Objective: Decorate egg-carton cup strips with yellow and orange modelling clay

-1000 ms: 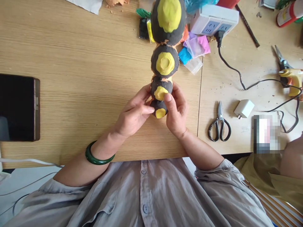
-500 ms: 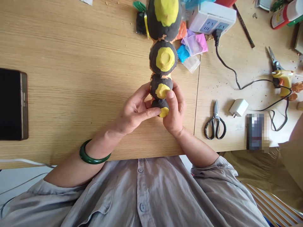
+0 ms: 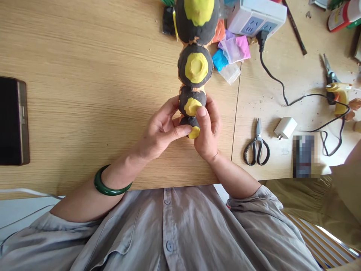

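A clay figure point(image 3: 195, 67) of several dark balls in a row, each with a yellow patch, lies on the wooden table point(image 3: 84, 75) and shrinks toward me. My left hand point(image 3: 160, 130), with a green bangle at the wrist, pinches the smallest ball from the left, thumb on its side. Closed round the two smallest balls from the right is my right hand point(image 3: 208, 131), its thumb pressing where the yellow patches sit. Both hands grip the figure's near end.
Black scissors point(image 3: 257, 145) and a white charger point(image 3: 285, 128) lie right of my hands. Farther right are a yellow glue gun point(image 3: 338, 96) with its cable, and pliers. A power strip point(image 3: 256, 17) and coloured clay packets point(image 3: 231, 51) sit at the back. A dark tablet point(image 3: 12, 120) lies far left.
My left thumb has slid further onto the smallest ball, covering more of its yellow patch. My right thumb stays pressed on the balls. The view has drifted slightly.
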`<action>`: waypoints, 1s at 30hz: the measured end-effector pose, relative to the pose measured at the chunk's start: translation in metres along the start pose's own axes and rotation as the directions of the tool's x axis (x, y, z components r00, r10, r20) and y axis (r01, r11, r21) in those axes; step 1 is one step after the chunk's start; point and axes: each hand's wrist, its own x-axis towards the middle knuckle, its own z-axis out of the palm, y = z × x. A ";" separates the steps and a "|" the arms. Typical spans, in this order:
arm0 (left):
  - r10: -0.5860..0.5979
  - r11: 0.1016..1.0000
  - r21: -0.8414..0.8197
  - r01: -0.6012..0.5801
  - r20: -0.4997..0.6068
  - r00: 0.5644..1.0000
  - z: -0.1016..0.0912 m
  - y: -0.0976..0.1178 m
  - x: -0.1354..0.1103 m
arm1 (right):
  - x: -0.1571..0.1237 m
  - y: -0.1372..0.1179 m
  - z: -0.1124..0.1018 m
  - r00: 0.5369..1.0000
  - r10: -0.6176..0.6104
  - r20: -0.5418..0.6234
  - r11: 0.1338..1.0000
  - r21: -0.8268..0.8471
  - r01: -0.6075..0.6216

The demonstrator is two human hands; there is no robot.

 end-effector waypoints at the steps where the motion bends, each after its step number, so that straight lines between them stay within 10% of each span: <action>1: -0.004 1.000 0.006 0.004 -0.007 1.000 0.000 0.000 0.000 | 0.000 0.001 0.000 1.000 -0.018 0.005 1.000 0.000 0.018; 11: -0.109 0.966 -0.239 0.097 -0.038 0.993 0.014 0.014 0.002 | 0.003 0.003 0.001 0.996 -0.083 0.013 0.995 0.048 0.082; 30: -0.186 0.964 -0.207 0.169 -0.063 0.981 0.002 0.028 0.009 | 0.021 0.026 -0.011 0.976 -0.130 0.173 0.991 0.034 0.126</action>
